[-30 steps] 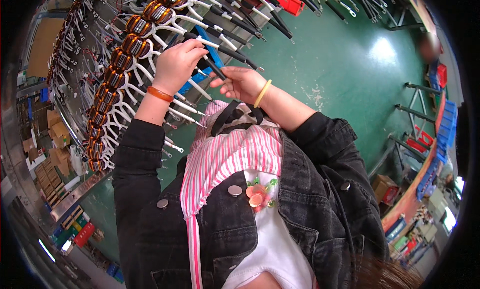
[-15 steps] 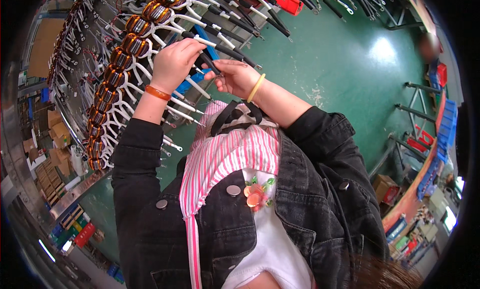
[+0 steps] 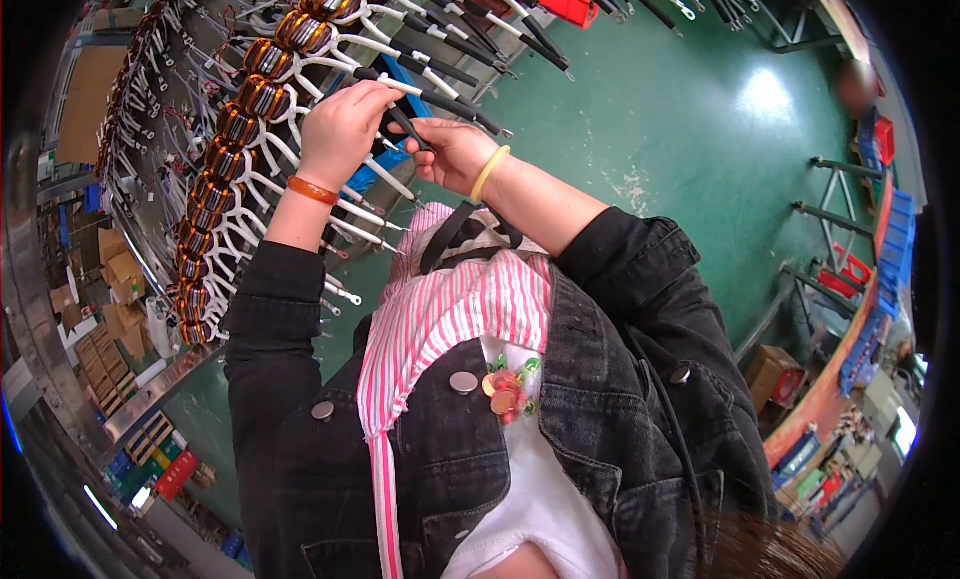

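My left hand (image 3: 345, 129) is closed in a pinch among the white-sleeved leads (image 3: 385, 177) of a row of copper-wound coils (image 3: 237, 124). Its fingertips hide what they hold. Just to its right, my right hand (image 3: 455, 157) grips a short black tube (image 3: 408, 129) between thumb and fingers. The tube slants, its upper end close to the left fingertips. Leads farther along the row carry similar black tubes (image 3: 452, 104), with metal lugs at their ends. Nearer leads below my left hand are white, without black tubes.
Behind my hands is a blue support (image 3: 405, 74). A red bin (image 3: 565, 1) sits at the far side. More coils with loose wires (image 3: 140, 109) run along the left. At the right stand metal frames (image 3: 835, 214), blue bins (image 3: 895, 249) and a cardboard box (image 3: 772, 374).
Both hands have shifted slightly left with the black tube. The tube is more upright, and the right fingers have closed farther around it.
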{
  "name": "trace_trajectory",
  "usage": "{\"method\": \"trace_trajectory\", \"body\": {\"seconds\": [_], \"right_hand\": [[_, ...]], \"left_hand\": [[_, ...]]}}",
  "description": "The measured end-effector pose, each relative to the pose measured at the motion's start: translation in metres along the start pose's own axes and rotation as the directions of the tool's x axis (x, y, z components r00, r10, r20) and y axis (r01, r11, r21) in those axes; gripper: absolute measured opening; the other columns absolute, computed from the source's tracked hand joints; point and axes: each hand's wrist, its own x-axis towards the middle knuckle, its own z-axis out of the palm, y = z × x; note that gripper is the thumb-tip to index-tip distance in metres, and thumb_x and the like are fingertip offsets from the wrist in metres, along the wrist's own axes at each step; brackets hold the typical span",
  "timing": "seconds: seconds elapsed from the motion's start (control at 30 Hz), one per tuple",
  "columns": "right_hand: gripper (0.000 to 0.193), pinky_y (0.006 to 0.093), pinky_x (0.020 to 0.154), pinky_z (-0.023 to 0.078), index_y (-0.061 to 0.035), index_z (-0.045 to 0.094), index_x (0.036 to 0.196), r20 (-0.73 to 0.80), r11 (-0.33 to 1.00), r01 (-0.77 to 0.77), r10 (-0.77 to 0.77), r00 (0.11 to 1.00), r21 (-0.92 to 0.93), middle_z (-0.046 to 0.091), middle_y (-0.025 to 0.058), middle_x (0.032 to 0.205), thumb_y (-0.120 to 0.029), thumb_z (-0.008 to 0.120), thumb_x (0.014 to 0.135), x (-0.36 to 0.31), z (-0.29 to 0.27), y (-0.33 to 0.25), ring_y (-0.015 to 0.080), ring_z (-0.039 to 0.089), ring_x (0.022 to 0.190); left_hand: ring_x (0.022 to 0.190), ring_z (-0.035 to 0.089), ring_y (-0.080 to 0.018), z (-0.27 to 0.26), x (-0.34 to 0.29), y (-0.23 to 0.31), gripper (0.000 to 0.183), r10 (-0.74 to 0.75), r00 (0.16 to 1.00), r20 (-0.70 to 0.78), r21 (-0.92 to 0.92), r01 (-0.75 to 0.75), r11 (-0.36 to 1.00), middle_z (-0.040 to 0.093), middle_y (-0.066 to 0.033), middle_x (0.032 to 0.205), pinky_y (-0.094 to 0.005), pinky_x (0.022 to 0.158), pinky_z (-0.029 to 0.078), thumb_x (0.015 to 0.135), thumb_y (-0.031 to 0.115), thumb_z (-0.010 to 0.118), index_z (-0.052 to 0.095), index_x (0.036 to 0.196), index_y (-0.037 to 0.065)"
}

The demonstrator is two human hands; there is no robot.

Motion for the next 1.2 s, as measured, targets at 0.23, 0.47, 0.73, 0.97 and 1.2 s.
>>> {"method": "trace_trajectory", "body": {"seconds": [0.23, 0.47, 0.73, 0.97, 1.2], "right_hand": [[0.026, 0.0215, 0.055, 0.044, -0.0034, 0.054, 0.117, -0.048, 0.997, 0.044, -0.047, 0.998, -0.066, 0.063, 0.0038, 0.084, -0.018, 0.047, 0.096, -0.014, 0.006, -0.003, 0.0068, 0.051, 0.058], [0.022, 0.0205, 0.056, 0.047, -0.0045, 0.053, 0.112, -0.037, 0.972, 0.027, -0.037, 0.999, -0.233, 0.067, 0.0085, 0.090, -0.017, 0.052, 0.095, -0.018, -0.003, -0.003, 0.0078, 0.057, 0.058], [0.027, 0.0227, 0.053, 0.046, -0.0045, 0.057, 0.100, -0.284, 0.801, -0.133, -0.048, 0.958, -0.584, 0.067, 0.0078, 0.088, -0.031, 0.052, 0.093, -0.055, -0.009, 0.000, 0.0102, 0.058, 0.058], [0.021, 0.0254, 0.061, 0.047, 0.0025, 0.059, 0.094, 0.273, 0.447, 0.424, -0.364, 0.891, -0.788, 0.062, 0.0064, 0.074, -0.010, 0.067, 0.080, -0.083, 0.039, 0.010, 0.0098, 0.060, 0.068], [0.018, 0.0197, 0.058, 0.044, -0.0017, 0.059, 0.100, 0.107, 0.824, 0.079, -0.022, 0.994, -0.561, 0.060, 0.0009, 0.078, -0.017, 0.058, 0.091, -0.095, 0.022, -0.009, 0.0067, 0.054, 0.064]], "left_hand": [[0.082, 0.063, -0.0239, -0.001, -0.001, 0.000, 0.020, 0.013, 1.000, -0.013, 0.019, -0.013, 1.000, 0.065, -0.0032, 0.091, -0.0336, 0.068, 0.052, 0.075, 0.003, 0.062, 0.065, 0.093, 0.011], [0.082, 0.063, -0.0238, 0.000, 0.001, 0.002, 0.020, -0.003, 1.000, -0.008, 0.019, 0.003, 1.000, 0.065, -0.0030, 0.090, -0.0333, 0.068, 0.052, 0.075, 0.003, 0.062, 0.066, 0.093, 0.012], [0.069, 0.058, -0.0156, -0.020, -0.013, 0.039, 0.017, -0.264, 0.963, -0.057, -0.314, 0.234, 0.920, 0.063, -0.0040, 0.089, -0.0264, 0.058, 0.046, 0.087, 0.004, 0.053, 0.063, 0.100, 0.007], [0.096, 0.058, -0.0146, -0.013, -0.030, 0.133, 0.034, -0.605, 0.768, 0.209, -0.939, 0.331, 0.095, 0.061, -0.0149, 0.111, -0.0269, 0.086, 0.045, 0.100, 0.016, 0.031, 0.043, 0.128, 0.000], [0.096, 0.057, -0.0141, -0.012, -0.030, 0.137, 0.034, -0.602, 0.730, 0.324, -0.925, 0.377, -0.042, 0.059, -0.0138, 0.114, -0.0252, 0.084, 0.045, 0.099, 0.015, 0.038, 0.043, 0.129, -0.001]]}}
